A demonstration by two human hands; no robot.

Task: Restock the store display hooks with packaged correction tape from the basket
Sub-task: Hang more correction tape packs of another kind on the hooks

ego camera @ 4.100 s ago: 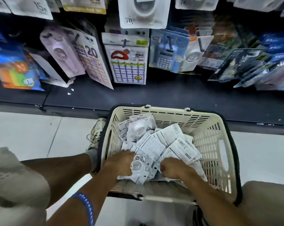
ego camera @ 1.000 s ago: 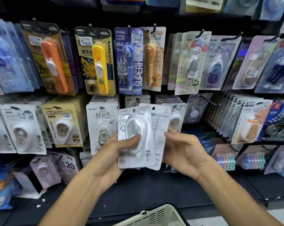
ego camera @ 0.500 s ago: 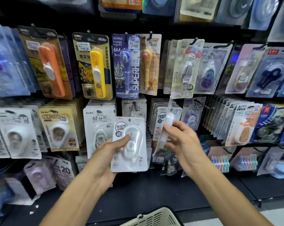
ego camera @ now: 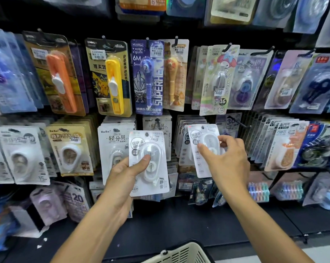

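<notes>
The left hand [ego camera: 122,179] grips one white correction tape pack [ego camera: 148,160] upright, thumb pressed on its blister; the right hand [ego camera: 225,160] pinches a second pack [ego camera: 203,147] against the hanging row of packs [ego camera: 187,141] — the basket [ego camera: 179,253] sits below, near the frame's bottom edge.

Orange clip pack [ego camera: 60,80], yellow clip pack [ego camera: 114,82], colourful tape rolls [ego camera: 259,191] on black shelf [ego camera: 160,221].

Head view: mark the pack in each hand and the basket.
left-hand pack [ego camera: 156,184], head view, lower card face.
right-hand pack [ego camera: 197,137], head view, upper card face.
basket [ego camera: 181,253], head view, slatted rim.
</notes>
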